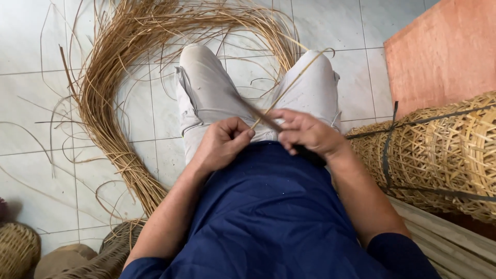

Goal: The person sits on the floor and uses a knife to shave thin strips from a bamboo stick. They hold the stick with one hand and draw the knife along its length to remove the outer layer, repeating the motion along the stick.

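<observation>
Hands (225,142) (305,133) pinch thin stiff cane strip (292,85).

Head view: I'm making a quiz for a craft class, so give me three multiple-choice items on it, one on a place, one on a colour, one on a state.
1. Where does the big bundle of cane strips lie?
A. On the tiled floor to the person's left
B. On the orange board
C. Across the lap

2. What colour is the person's shirt?
A. White
B. Dark blue
C. Red

3. How are the hands?
A. Both flat on the knees
B. Both closed on a thin cane strip
C. Both empty in the air

Answers:
1 A: the strips curve over the tiles on that side.
2 B: the shirt is dark blue, the trousers pale.
3 B: the left hand and right hand pinch the strip, with a dark blade between them.
</observation>
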